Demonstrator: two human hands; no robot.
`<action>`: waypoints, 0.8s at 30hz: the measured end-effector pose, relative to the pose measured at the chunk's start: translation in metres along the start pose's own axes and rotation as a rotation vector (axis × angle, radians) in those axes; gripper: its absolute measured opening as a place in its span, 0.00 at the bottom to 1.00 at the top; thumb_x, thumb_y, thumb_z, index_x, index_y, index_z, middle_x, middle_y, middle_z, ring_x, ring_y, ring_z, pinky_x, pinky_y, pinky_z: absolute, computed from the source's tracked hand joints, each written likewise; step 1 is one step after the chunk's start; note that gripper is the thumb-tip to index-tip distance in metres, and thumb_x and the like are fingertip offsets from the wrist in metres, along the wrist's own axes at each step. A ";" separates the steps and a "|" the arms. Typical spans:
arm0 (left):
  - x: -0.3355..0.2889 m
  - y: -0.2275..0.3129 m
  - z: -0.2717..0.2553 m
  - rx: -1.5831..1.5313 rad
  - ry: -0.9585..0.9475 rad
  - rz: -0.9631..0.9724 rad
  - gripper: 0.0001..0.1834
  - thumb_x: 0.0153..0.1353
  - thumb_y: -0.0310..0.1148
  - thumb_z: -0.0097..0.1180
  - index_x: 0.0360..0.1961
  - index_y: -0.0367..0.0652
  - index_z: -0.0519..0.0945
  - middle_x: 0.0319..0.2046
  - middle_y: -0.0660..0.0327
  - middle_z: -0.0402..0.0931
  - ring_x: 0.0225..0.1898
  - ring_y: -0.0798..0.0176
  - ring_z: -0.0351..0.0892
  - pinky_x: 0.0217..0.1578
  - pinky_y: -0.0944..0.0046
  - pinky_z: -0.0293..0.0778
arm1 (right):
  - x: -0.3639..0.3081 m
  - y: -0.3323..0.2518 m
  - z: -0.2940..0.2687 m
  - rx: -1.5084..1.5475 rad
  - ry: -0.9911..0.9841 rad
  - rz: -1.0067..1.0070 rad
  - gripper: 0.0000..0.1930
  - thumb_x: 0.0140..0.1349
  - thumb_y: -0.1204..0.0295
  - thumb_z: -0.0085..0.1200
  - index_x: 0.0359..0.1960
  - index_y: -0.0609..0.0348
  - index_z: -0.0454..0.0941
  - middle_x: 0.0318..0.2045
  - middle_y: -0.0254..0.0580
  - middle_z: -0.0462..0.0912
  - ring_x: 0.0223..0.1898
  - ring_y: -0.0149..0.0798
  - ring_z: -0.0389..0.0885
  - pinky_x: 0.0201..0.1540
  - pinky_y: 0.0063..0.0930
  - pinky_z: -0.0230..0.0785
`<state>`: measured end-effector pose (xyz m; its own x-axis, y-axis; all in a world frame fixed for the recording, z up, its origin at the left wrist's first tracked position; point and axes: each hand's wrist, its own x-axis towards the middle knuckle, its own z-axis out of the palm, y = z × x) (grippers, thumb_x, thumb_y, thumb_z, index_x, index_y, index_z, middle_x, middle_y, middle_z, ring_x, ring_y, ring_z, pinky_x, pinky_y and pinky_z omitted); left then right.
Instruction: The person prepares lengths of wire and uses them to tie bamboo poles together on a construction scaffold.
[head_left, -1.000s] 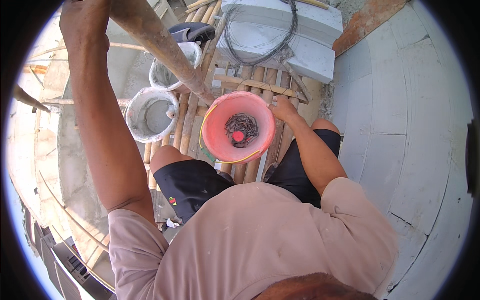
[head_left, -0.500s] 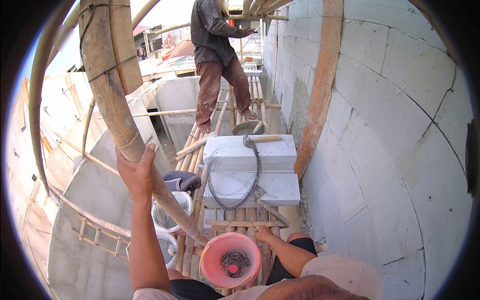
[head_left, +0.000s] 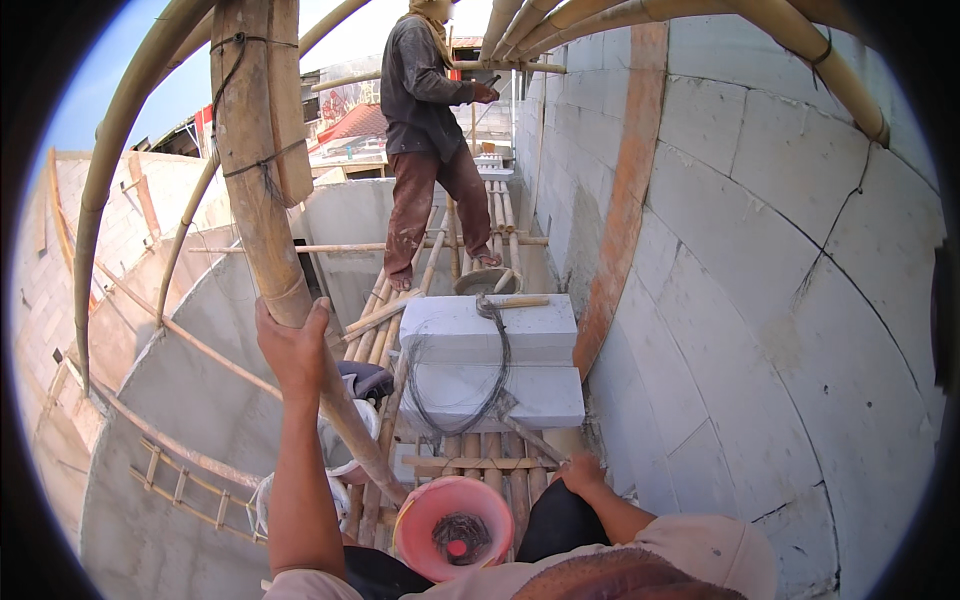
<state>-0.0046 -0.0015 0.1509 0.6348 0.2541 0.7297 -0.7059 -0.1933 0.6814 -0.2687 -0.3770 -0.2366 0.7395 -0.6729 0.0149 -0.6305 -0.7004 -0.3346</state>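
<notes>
My left hand (head_left: 296,345) is wrapped round a thick slanting bamboo pole (head_left: 258,225) on the left. Near my right knee, my right hand (head_left: 588,474) is curled, at the lower end of a tool's wooden handle (head_left: 535,440). Whether its fingers close round that handle is hidden. The tool's head leans on the white blocks (head_left: 540,392). A coil of thin wire (head_left: 412,385) and a hammer-like tool with a wooden handle (head_left: 524,301) lie on the blocks. Between my knees stands a pink bucket (head_left: 428,515) holding dark thin pieces and a red round item.
A person (head_left: 425,100) stands ahead on the bamboo platform, beside a round mortar basin (head_left: 484,281). A grey block wall (head_left: 730,300) rises on the right. White buckets (head_left: 345,450) stand left of the platform, which drops off there. Bamboo poles (head_left: 620,20) cross overhead.
My right hand has shifted right, from beside the pink bucket to the wooden handle's end. My left hand keeps its hold on the pole. The view has tilted up slightly.
</notes>
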 end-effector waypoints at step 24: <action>0.001 -0.016 -0.012 0.110 -0.017 -0.036 0.27 0.48 0.39 0.73 0.44 0.33 0.75 0.41 0.45 0.77 0.43 0.44 0.78 0.48 0.49 0.72 | 0.005 -0.011 0.003 0.024 -0.229 0.169 0.22 0.65 0.52 0.56 0.49 0.54 0.87 0.51 0.55 0.85 0.55 0.59 0.82 0.58 0.50 0.74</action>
<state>0.0028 0.0132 0.1400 0.6653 0.2467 0.7047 -0.6444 -0.2870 0.7088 -0.2576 -0.3725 -0.2354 0.6602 -0.7063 -0.2555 -0.7456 -0.5753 -0.3364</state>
